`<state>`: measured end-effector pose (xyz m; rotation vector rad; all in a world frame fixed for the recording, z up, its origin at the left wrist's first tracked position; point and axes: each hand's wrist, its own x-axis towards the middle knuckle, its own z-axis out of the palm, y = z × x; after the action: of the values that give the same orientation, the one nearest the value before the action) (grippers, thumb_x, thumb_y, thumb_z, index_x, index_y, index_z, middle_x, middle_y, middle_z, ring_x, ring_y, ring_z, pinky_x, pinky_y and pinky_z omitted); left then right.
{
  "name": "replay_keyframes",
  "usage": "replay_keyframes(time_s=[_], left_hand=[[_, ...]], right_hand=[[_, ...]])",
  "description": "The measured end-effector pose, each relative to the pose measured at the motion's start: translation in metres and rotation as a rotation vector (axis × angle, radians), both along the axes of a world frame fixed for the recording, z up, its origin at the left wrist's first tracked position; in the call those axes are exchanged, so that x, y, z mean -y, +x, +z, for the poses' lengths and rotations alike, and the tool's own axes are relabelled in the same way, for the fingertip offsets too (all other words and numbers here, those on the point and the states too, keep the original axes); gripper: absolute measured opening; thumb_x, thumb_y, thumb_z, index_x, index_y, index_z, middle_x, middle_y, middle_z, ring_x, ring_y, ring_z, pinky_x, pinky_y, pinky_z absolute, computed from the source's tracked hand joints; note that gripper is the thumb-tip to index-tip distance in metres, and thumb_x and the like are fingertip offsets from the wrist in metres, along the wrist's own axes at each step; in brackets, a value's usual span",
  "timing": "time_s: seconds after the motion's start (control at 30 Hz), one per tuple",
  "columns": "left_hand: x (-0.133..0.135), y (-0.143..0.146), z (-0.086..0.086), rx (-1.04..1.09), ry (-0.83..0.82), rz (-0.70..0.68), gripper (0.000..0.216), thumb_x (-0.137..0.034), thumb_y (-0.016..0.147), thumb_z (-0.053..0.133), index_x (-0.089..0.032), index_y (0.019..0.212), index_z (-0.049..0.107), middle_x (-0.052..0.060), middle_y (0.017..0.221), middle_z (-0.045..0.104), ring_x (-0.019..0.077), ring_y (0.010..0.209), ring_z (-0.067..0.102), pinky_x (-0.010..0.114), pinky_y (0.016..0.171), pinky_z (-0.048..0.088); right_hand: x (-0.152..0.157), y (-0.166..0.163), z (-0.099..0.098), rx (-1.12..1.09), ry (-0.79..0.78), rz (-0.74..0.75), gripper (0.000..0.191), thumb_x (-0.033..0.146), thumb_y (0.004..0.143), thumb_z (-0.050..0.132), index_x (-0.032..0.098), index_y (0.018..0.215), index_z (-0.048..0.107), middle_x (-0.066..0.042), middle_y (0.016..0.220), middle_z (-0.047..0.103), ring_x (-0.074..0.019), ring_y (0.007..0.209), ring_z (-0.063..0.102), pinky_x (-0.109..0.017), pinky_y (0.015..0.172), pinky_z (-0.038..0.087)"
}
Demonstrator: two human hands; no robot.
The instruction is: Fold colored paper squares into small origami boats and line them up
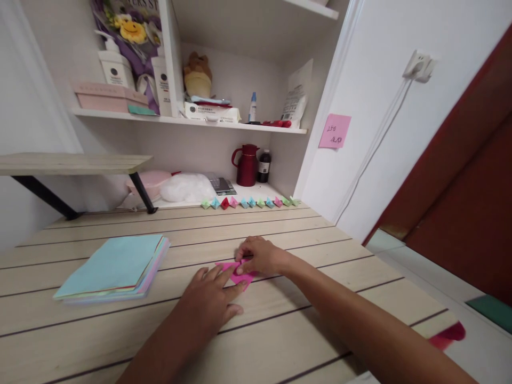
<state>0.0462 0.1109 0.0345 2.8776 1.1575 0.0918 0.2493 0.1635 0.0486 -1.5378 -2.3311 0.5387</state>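
Observation:
A small bright pink piece of folded paper (247, 278) lies on the wooden slatted table (280, 330), partly covered by fingers. My left hand (210, 296) rests flat on its near left side, fingers spread. On the far right side, my right hand (260, 256) pinches the pink paper between thumb and curled fingers. To the left lies a stack of coloured square paper (114, 264) with a light blue sheet on top. Along the table's back edge stands a row of several small folded paper pieces (252, 202) in green, blue, red and pink.
Behind the table, a shelf holds a dark red jug (247, 165), a dark bottle (264, 166) and a white fluffy bundle (187, 188). A raised wooden shelf (76, 162) on black legs stands at the back left. A pink note (335, 131) sticks to the right wall.

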Motion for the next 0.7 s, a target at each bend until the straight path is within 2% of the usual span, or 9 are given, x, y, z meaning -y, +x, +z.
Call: replay_keyframes(time_s=[0.1, 0.23, 0.4, 0.47, 0.63, 0.7], left_hand=[[-0.003, -0.005, -0.007, 0.045, 0.025, -0.041, 0.047, -0.037, 0.087, 0.062, -0.042, 0.132, 0.053, 0.006, 0.146, 0.049, 0.0337, 0.133, 0.045, 0.056, 0.105, 0.035], [-0.006, -0.010, -0.012, 0.078, 0.043, -0.080, 0.037, -0.036, 0.091, 0.055, -0.041, 0.127, 0.058, 0.004, 0.141, 0.055, 0.0296, 0.130, 0.049, 0.055, 0.107, 0.031], [-0.005, -0.007, -0.006, 0.066, 0.048, -0.088, 0.030, -0.032, 0.090, 0.057, -0.037, 0.119, 0.064, 0.004, 0.135, 0.060, 0.0270, 0.124, 0.053, 0.053, 0.108, 0.031], [-0.003, -0.005, -0.002, 0.045, 0.047, -0.081, 0.029, -0.031, 0.089, 0.058, -0.036, 0.117, 0.065, 0.004, 0.130, 0.063, 0.0273, 0.122, 0.055, 0.053, 0.107, 0.032], [-0.001, 0.000, 0.002, 0.005, 0.072, -0.091, 0.027, -0.028, 0.091, 0.055, -0.032, 0.115, 0.067, 0.006, 0.123, 0.065, 0.0272, 0.117, 0.057, 0.052, 0.104, 0.036], [-0.001, 0.001, 0.001, -0.002, 0.104, -0.105, 0.026, -0.027, 0.091, 0.055, -0.031, 0.114, 0.067, 0.007, 0.120, 0.066, 0.0270, 0.115, 0.058, 0.049, 0.101, 0.039]], right_hand=[[0.003, -0.009, 0.000, 0.054, 0.053, -0.098, 0.030, 0.042, 0.056, 0.086, 0.026, 0.078, 0.072, -0.004, 0.090, 0.065, -0.0250, 0.093, 0.058, -0.035, 0.080, 0.041], [0.004, 0.002, -0.001, 0.070, 0.033, -0.159, 0.029, 0.039, 0.054, 0.086, 0.024, 0.072, 0.070, -0.005, 0.089, 0.066, -0.0246, 0.086, 0.059, -0.033, 0.073, 0.040], [0.005, 0.015, 0.000, -0.023, -0.128, -0.081, 0.020, 0.037, 0.063, 0.081, 0.022, 0.072, 0.070, 0.002, 0.068, 0.066, -0.0154, 0.065, 0.059, -0.026, 0.060, 0.038], [0.007, 0.013, -0.001, -0.039, -0.136, -0.079, 0.020, 0.035, 0.062, 0.082, 0.022, 0.070, 0.070, 0.002, 0.068, 0.066, -0.0154, 0.067, 0.059, -0.026, 0.061, 0.038], [0.012, 0.008, -0.002, -0.013, -0.021, -0.088, 0.023, 0.034, 0.057, 0.085, 0.021, 0.064, 0.066, -0.002, 0.084, 0.063, -0.0206, 0.085, 0.057, -0.028, 0.070, 0.039], [0.015, 0.009, -0.004, -0.041, -0.030, -0.073, 0.025, 0.032, 0.058, 0.084, 0.021, 0.066, 0.063, -0.001, 0.083, 0.061, -0.0203, 0.085, 0.056, -0.028, 0.070, 0.038]])
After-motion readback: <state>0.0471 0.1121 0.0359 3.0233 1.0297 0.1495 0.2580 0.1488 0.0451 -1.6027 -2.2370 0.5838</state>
